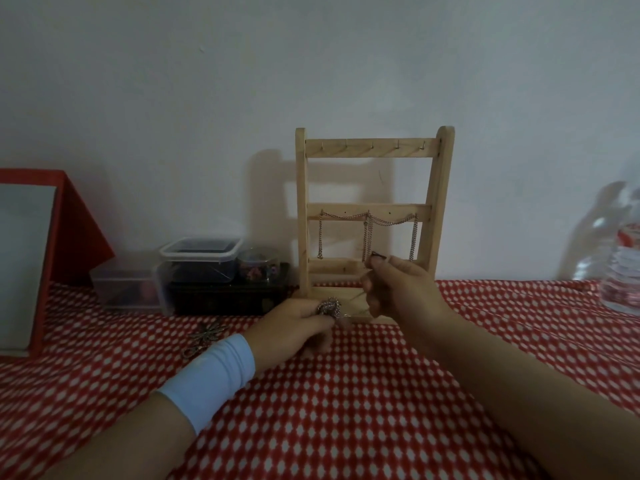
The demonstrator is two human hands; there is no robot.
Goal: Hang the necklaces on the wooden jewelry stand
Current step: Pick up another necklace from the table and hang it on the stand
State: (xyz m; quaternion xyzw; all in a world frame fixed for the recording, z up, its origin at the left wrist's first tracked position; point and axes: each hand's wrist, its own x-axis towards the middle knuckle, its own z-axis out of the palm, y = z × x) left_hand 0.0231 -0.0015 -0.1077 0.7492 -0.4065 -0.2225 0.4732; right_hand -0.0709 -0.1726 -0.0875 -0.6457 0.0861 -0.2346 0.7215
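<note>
Far to the left of the wooden jewelry stand (372, 150) a red box (69, 230) with a grey panel leans by the wall. Nearer the stand, still on its left, clear plastic tubs (201, 258) sit on a dark case (228, 297). A metal pendant (207, 332) lies on the dotted tablecloth (346, 410) in front of them, apart from your work. Your left hand (294, 329), wrist in a pale blue sleeve (211, 379), rests at the stand's base with its fingers curled down over a bunched necklace (329, 308) — pinned there, I judge, so the loose pile does not slide while one end is drawn out. On the stand itself, silver chains (367, 233) drape in swags from the middle bar, and the top bar is bare. Just in front of the stand's lower shelf your right hand (398, 289) is raised, thumb and forefinger pinched together on the thin end of that necklace, the other fingers folded in. A fine strand runs down from the pinch toward the bundle. That reads as untangling before hanging, so lift slowly or the knot may tighten. Well to the right of the stand, a clear water bottle (623, 265) stands at the edge of view.
</note>
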